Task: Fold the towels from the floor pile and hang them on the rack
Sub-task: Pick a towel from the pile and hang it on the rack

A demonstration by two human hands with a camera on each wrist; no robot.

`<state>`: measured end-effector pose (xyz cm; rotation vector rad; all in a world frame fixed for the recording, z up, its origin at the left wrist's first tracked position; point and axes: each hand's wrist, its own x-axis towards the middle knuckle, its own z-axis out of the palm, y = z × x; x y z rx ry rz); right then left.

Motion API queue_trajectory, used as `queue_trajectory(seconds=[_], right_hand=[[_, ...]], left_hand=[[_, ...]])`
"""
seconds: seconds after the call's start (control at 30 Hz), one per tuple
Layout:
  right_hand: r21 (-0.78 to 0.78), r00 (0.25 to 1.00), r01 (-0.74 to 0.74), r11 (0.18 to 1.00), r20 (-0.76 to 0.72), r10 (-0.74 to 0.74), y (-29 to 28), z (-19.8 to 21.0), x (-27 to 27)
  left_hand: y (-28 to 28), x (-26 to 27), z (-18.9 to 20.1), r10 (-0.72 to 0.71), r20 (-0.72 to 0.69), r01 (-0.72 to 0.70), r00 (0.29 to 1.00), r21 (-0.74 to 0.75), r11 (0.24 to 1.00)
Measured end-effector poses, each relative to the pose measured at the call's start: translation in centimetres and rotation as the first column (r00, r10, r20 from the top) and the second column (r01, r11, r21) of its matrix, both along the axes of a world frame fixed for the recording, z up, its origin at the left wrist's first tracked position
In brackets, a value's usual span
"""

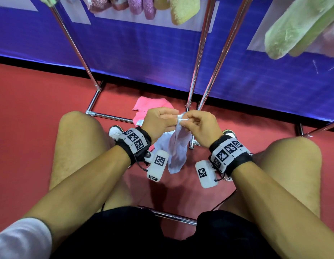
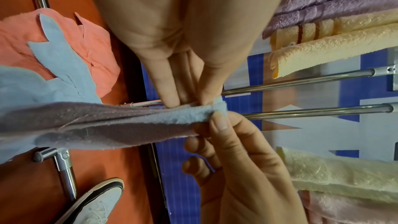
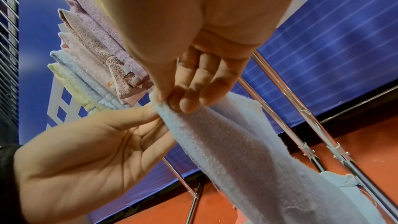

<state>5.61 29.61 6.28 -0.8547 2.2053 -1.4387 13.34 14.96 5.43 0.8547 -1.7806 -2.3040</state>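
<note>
A light blue towel (image 1: pixel 178 152) hangs between my knees from its top corner. My left hand (image 1: pixel 170 117) and right hand (image 1: pixel 188 120) both pinch that corner, close together. In the left wrist view my left fingers (image 2: pixel 170 94) press the towel's (image 2: pixel 107 122) edge from above, with the right hand's thumb (image 2: pixel 219 122) under it. In the right wrist view my right fingertips (image 3: pixel 185 102) grip the towel's (image 3: pixel 237 142) bunched end. A pink towel (image 1: pixel 151 107) lies crumpled on the red floor behind the hands. The chrome rack (image 1: pixel 198 53) stands ahead.
Folded towels hang on the rack above: pink and yellow ones (image 1: pixel 181 10) at top centre, a green one (image 1: pixel 296 28) at top right. The rack's base bars (image 1: pixel 110 116) lie on the floor near my shoes (image 1: pixel 114 132). A blue panel wall (image 1: pixel 143 53) stands behind.
</note>
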Motion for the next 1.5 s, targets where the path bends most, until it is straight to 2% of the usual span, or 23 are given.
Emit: queue_trajectory(seconds=[0.2,0.6,0.77,0.9,1.13,1.33,1.5], right_hand=[[-0.011,0.996,0.087,0.996,0.004,-0.087,-0.2,-0.5,-0.4],[0.008,0.995,0.099,0.995,0.017,-0.099,0.0,-0.8,-0.7],[0.069,0.991,0.072,0.995,-0.115,-0.063,0.4,-0.8,-0.8],[0.135,0.975,0.013,0.991,-0.224,0.018,0.7,-0.7,-1.1],[0.094,0.950,-0.057,0.994,-0.300,0.083,1.1,-0.6,-1.0],[0.048,0.971,-0.055,0.997,-0.229,0.064,0.8,0.0,-0.5],[0.063,0.958,-0.035,0.997,-0.283,0.051,1.0,-0.2,-1.0]], left_hand=[[0.3,0.1,0.2,-0.008,-0.030,0.007,1.000,-0.022,1.000],[0.9,0.2,1.1,0.003,-0.010,-0.004,1.000,-0.108,0.994],[0.7,0.7,2.0,-0.067,-0.030,0.060,0.997,-0.180,0.982],[-0.4,0.5,2.7,-0.046,-0.040,0.040,0.998,-0.142,0.989],[-0.8,0.9,3.2,-0.122,-0.063,0.114,0.991,-0.115,0.987],[-0.6,0.7,3.3,-0.104,-0.067,0.095,0.992,-0.124,0.988],[-0.4,0.8,3.0,-0.129,-0.058,0.124,0.990,-0.079,0.989]])
